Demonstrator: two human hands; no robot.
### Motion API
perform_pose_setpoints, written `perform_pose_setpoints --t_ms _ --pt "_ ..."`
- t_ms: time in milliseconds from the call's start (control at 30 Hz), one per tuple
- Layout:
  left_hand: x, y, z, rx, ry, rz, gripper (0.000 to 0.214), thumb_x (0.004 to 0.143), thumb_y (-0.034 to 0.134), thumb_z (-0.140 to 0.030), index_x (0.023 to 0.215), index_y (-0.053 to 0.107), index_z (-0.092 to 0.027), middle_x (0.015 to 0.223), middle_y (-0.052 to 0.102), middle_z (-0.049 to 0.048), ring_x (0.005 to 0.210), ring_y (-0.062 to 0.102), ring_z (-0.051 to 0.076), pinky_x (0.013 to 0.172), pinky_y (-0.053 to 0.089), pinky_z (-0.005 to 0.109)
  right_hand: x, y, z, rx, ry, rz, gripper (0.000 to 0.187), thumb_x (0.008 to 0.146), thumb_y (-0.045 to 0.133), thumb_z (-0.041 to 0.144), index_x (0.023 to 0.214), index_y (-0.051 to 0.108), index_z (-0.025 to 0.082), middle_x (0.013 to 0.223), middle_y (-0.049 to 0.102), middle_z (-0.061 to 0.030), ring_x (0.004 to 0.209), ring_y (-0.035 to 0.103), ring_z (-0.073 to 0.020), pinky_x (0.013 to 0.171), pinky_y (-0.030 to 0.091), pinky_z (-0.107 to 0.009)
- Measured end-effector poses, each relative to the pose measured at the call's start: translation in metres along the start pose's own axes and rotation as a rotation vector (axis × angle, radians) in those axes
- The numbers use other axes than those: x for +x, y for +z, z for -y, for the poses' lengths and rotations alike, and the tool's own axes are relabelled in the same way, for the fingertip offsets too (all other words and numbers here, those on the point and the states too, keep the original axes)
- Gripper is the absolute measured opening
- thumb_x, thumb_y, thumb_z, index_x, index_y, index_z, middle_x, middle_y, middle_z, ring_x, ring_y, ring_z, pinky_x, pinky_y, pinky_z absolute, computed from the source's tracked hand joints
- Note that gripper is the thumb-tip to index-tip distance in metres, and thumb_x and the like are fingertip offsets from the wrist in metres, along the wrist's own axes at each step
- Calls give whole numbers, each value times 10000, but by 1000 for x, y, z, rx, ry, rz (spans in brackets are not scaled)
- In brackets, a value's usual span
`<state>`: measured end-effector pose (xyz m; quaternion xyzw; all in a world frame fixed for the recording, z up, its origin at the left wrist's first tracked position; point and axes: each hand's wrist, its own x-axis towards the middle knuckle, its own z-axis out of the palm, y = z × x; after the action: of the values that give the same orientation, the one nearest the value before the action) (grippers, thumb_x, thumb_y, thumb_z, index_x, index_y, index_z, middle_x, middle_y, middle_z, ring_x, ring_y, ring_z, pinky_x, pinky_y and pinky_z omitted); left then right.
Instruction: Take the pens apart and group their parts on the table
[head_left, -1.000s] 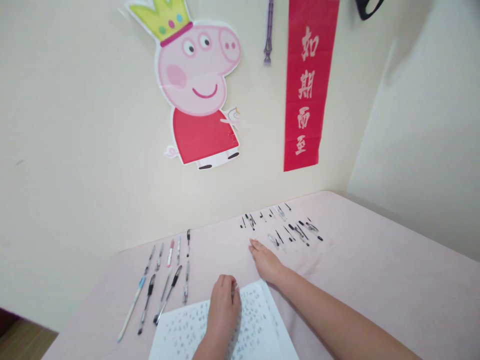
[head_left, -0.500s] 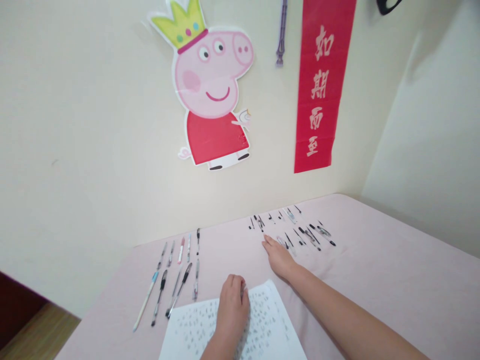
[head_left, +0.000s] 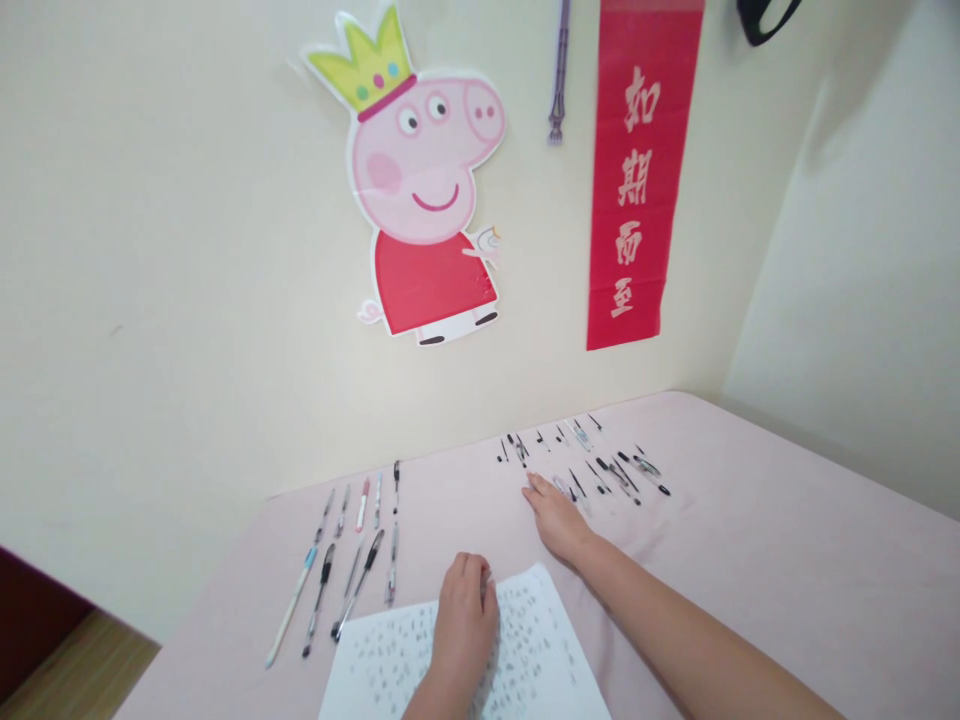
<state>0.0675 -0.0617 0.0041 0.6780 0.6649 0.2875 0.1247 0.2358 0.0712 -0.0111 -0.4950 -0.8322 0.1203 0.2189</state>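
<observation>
My left hand [head_left: 463, 615] rests on a white sheet of paper [head_left: 390, 660] covered in rows of dark writing. Its fingers are curled in, and whatever they may hold is hidden. Farther off, my right hand [head_left: 556, 518] lies on the pink cloth with its fingers stretched forward and nothing visible in them. Just beyond those fingertips are a pen with dark parts [head_left: 519, 450] and some small dark pieces. Beside that hand, on its right, lies a loose group of pens and pen parts [head_left: 619, 475], many black or clear.
Left of the paper, several pens lie in two rows, among them a pale blue and white pen [head_left: 291, 610], a black-capped pen [head_left: 321, 595] and a pink pen [head_left: 362, 505]. The pink-covered surface [head_left: 750, 560] meets the wall, which carries a pig cutout [head_left: 435, 280] and a red banner [head_left: 641, 230].
The camera view has shifted slightly, so the wall pictures sit a little lower. Both hands keep nearly the same place and pose, and the pens lie as before.
</observation>
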Motion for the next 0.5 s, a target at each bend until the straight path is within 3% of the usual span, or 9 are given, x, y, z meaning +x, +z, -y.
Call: perform_pose_setpoints --t_ms 500 --pt "-1 1 1 0 8 -29 131 781 382 -121 785 490 -194 824 531 52 803 518 190 741 400 323 -7 -10 16 -32 -53 -22 412 848 351 103 1205 555 81 1401 389 -153 1315 308 -205 1088 199 -379"
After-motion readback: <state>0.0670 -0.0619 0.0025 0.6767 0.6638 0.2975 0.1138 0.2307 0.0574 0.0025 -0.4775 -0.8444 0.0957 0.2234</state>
